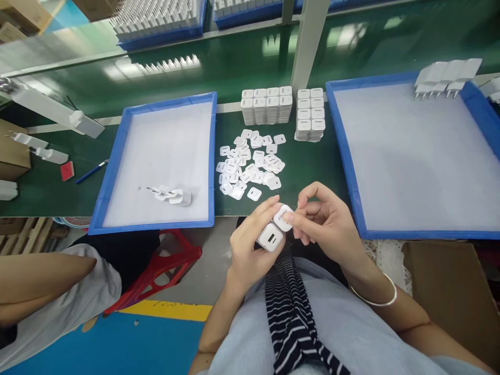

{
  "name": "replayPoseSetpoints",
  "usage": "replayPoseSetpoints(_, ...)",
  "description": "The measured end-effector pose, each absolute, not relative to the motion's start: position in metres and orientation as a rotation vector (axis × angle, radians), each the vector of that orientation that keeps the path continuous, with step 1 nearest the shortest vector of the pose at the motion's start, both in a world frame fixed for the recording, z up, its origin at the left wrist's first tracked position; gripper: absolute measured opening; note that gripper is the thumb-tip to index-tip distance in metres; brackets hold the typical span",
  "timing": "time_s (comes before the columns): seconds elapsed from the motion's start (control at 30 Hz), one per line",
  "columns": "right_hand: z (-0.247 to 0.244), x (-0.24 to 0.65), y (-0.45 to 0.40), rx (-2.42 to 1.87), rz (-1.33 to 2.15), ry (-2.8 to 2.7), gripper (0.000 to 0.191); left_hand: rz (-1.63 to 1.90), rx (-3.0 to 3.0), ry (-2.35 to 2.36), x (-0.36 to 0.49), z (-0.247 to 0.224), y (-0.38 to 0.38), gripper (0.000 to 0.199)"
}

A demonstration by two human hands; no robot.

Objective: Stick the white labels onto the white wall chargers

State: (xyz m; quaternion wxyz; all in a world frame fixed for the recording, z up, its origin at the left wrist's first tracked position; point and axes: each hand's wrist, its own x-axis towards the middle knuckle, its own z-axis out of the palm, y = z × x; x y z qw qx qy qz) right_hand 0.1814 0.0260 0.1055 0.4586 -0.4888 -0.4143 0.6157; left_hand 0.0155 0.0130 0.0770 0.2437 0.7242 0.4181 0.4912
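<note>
My left hand (pixel 252 242) is closed around two white USB charger heads held side by side. On the nearer charger head (pixel 270 237) a dark USB slot shows. A white cover piece (pixel 282 217) with small print lies on the end of the farther one. The thumb of my right hand (pixel 326 221) rests on that piece's edge, its fingers curled in a pinch. Beyond my hands, several loose white cover pieces (pixel 253 161) with slots are scattered on the green table (pixel 308 166). Stacks of cover pieces (pixel 266 105) and printed cover pieces (pixel 310 114) stand behind them.
A blue-rimmed tray (pixel 213 161) on the left holds a few plug chargers (pixel 172 195). Another blue-rimmed tray (pixel 347 161) lies right, with white chargers (pixel 447 75) at its far corner. A metal post (pixel 308 47) rises behind. A person's arm (pixel 42 281) is at left.
</note>
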Motion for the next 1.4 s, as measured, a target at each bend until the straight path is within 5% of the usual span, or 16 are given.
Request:
replayPoseSetpoints(0.87,0.087,0.169,0.028,-1.116,1.497,-1.044,0.042,1.253,1.374,1.156,0.016,0.07,0.014,0.047)
replayPoseSetpoints(0.97,0.08,0.174,0.037,-1.045,1.578,-1.075,0.031,1.231,1.296,1.108,0.009,0.063,0.015,0.047)
replayPoseSetpoints(1.13,0.059,0.185,0.069,-1.453,1.123,-1.388,0.01,1.207,1.186,1.047,-0.003,0.05,0.015,0.046)
replayPoseSetpoints(1.27,0.044,0.178,0.09,-1.752,0.81,-1.75,0.026,1.154,1.139,1.078,-0.007,0.045,0.014,0.044)
replayPoseSetpoints(1.4,0.041,0.17,0.098,-1.87,0.675,-1.846,0.017,1.108,1.141,1.079,-0.009,0.045,0.014,0.042)
